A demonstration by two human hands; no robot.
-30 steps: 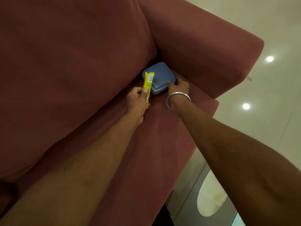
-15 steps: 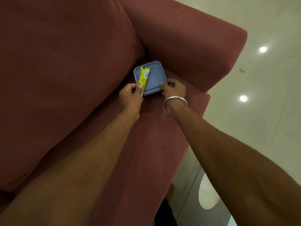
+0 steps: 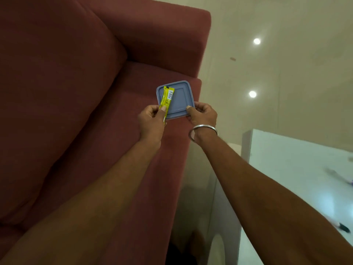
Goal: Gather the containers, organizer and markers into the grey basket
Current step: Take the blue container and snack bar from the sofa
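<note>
The blue container [image 3: 180,101] is up in the air, just over the front corner of the red sofa [image 3: 76,92] seat. A yellow marker pack [image 3: 166,100] lies flat on its lid. The left hand [image 3: 151,121] grips one near corner, thumb pressing the pack down. The right hand [image 3: 203,115] pinches the other near corner. The grey basket is not in sight. Best, I think, to carry the container flat with a firm thumb, so the pack does not slide off.
</note>
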